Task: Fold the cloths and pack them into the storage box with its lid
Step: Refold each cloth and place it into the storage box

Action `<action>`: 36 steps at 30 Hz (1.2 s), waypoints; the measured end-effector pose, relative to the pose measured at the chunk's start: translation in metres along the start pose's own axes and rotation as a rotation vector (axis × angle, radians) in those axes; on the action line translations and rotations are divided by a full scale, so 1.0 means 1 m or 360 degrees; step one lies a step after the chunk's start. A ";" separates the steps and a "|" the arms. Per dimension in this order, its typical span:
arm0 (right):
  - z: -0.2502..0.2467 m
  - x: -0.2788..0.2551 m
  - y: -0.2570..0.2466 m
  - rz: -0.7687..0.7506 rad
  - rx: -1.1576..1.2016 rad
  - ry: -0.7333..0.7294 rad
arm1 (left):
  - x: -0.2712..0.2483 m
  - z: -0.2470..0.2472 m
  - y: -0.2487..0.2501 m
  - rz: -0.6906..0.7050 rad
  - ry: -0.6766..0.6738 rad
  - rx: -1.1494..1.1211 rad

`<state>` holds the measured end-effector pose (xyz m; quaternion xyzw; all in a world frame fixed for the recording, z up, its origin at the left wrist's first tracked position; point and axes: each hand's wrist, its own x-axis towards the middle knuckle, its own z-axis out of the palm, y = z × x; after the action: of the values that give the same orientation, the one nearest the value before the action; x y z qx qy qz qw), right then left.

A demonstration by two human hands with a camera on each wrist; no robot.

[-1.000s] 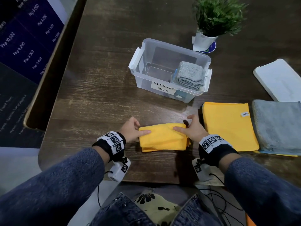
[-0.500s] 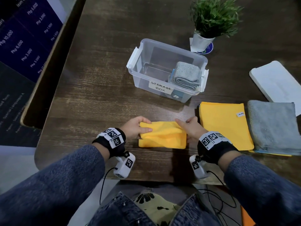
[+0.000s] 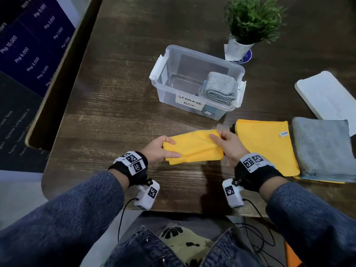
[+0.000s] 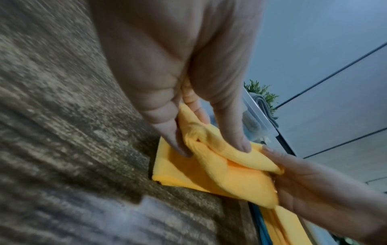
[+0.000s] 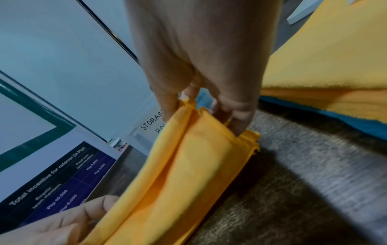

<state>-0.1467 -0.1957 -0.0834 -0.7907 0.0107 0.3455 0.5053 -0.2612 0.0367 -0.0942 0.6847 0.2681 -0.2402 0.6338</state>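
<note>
A folded yellow cloth [image 3: 193, 146] is held just above the dark wooden table [image 3: 119, 105], lifted at its far edge. My left hand [image 3: 163, 149] pinches its left end [image 4: 211, 140] between thumb and fingers. My right hand [image 3: 226, 144] pinches its right end [image 5: 188, 132]. Behind it stands the clear storage box [image 3: 167, 74] with a rolled grey cloth [image 3: 220, 87] in its right side. Its white lid [image 3: 327, 95] lies at the far right.
A flat yellow cloth [image 3: 265, 147] and a grey cloth [image 3: 323, 147] lie stacked right of my hands, over other cloths. A potted plant [image 3: 248, 26] stands behind the box. A dark board with price text [image 3: 36, 45] leans at the table's left edge.
Both hands have changed from pressing the folded yellow cloth flat to pinching its ends, and they have raised it and carried it a little toward the box.
</note>
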 end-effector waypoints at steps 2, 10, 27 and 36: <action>0.000 0.005 -0.001 -0.0034 -0.0061 0.0044 | 0.001 0.002 -0.001 -0.0033 -0.0005 0.0152; 0.001 0.004 0.009 0.0277 -0.0476 0.0111 | -0.001 0.015 -0.006 -0.0097 0.0149 0.0539; -0.008 -0.001 0.008 -0.0153 -0.0281 -0.0206 | -0.004 0.000 0.009 -0.0048 0.0001 -0.0471; 0.014 0.020 0.000 -0.0318 -0.0795 0.0033 | 0.020 -0.013 0.036 -0.0147 0.0533 -0.1028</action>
<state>-0.1388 -0.1781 -0.0985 -0.8915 -0.1478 0.2776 0.3260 -0.2219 0.0494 -0.0800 0.4662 0.4608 -0.0561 0.7531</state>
